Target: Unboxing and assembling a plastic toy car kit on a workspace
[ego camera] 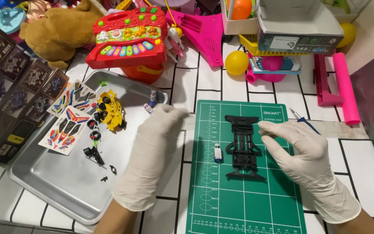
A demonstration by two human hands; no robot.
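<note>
Black chassis (242,147) on green mat (247,203), beside right hand (301,158).

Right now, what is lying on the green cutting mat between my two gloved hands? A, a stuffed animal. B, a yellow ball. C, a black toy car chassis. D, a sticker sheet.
C: the black toy car chassis lies flat on the green cutting mat, near the right hand.

Brown plush toy (61,30), red toy keyboard (128,37), yellow ball (236,63), sticker sheets (68,119) on tray (44,177)

Head camera, looking steeply down, close over tiled table (221,82)
</note>
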